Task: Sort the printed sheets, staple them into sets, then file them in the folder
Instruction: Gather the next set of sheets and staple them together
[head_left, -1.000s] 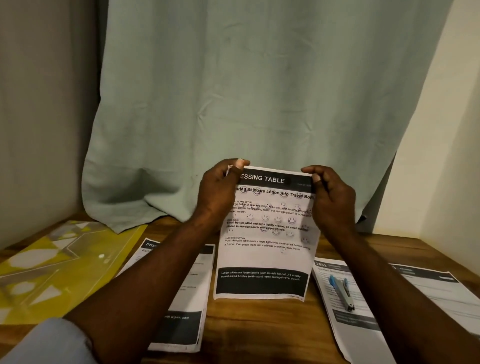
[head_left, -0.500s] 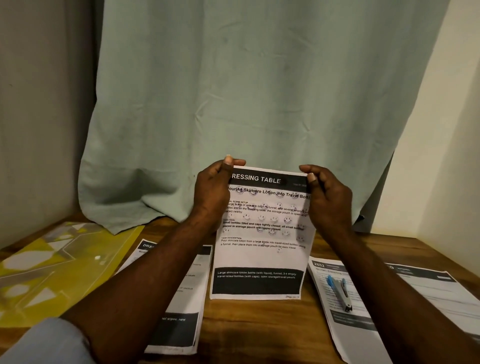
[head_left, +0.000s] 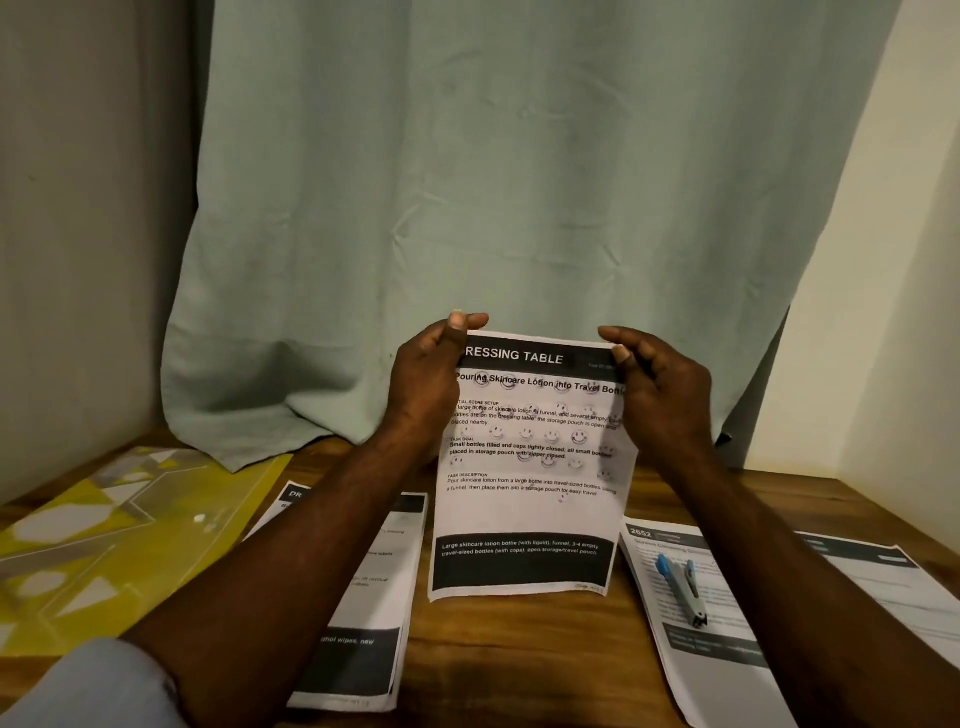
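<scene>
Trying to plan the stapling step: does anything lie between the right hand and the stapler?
Nothing visible does. The stapler lies uncovered on the sheets at right, below the right hand, which pinches a top corner of the held sheet.

A single head-worn view looks forward and down across the worktop (head_left: 519, 654) toward the far curtain (head_left: 519, 182). It sits close over the worktop's near edge

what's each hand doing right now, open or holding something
Left hand: pinches the top left corner of the printed sheet.
Right hand: pinches the same sheet's top right corner.
</scene>
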